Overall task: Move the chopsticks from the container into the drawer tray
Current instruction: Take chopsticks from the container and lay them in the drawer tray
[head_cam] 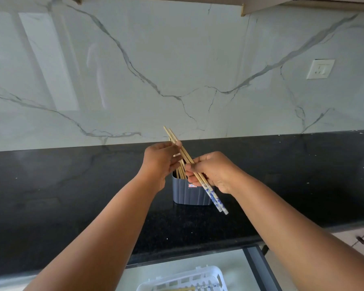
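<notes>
2 chopsticks (194, 170) with blue-patterned ends are gripped slantwise in the closed right hand (213, 172), above a grey container (189, 195) on the black counter (72, 196). Their upper part is pinched by the left hand (160, 162). More chopsticks are left standing in the container. A white tray (185, 279) is seen in the open drawer (254, 267) below.

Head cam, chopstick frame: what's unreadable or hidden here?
- Chopsticks left in the container: count unclear, both hands block its mouth.
- Tray: cut off by the bottom edge; contents mostly out of frame.
- Red label on the container: too small to read.
- Left hand: fingers face away; grip on the held pair unclear.
</notes>
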A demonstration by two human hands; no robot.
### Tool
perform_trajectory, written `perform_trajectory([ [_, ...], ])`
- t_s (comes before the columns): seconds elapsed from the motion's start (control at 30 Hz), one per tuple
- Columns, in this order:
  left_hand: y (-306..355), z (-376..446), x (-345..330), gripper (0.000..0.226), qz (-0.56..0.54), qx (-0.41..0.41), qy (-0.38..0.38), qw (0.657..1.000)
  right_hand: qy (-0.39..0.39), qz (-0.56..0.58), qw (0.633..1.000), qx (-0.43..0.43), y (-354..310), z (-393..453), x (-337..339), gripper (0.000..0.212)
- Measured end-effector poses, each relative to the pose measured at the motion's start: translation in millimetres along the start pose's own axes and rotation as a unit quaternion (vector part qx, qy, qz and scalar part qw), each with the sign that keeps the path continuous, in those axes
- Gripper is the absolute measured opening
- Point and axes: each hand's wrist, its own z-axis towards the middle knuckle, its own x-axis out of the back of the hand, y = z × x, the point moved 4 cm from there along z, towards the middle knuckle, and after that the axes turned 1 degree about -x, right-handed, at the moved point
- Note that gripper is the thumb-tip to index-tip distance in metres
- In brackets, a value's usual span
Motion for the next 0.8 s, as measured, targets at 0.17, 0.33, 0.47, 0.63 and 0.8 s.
perform_trajectory([
  [0.17,-11.4,-1.4,-9.4,0.019,0.004,0.049,-0.071,0.996,-0.023,0.076,0.996,-0.029,16.3,0.9,2.5,0.014],
  [0.33,-18.7,1.0,-14.5,0.023,0.027,0.065,-0.071,0.995,-0.039,0.094,0.995,-0.02,29.6,2.1,7.3,0.014],
  [0.47,-18.2,5.1,-17.0,0.025,-0.018,0.06,-0.051,0.997,0.021,0.063,0.998,-0.008,49.1,-3.7,21.7,0.035],
  [0.63,-14.4,8.6,-20.9,0.023,-0.058,0.047,-0.035,0.997,0.133,0.302,0.94,-0.085,102.7,-16.4,20.5,0.055],
  [0.8,-21.2,5.5,-31.2,0.02,-0.027,0.055,-0.058,0.996,0.078,0.559,0.817,-0.117,121.9,-18.6,3.0,0.067],
])
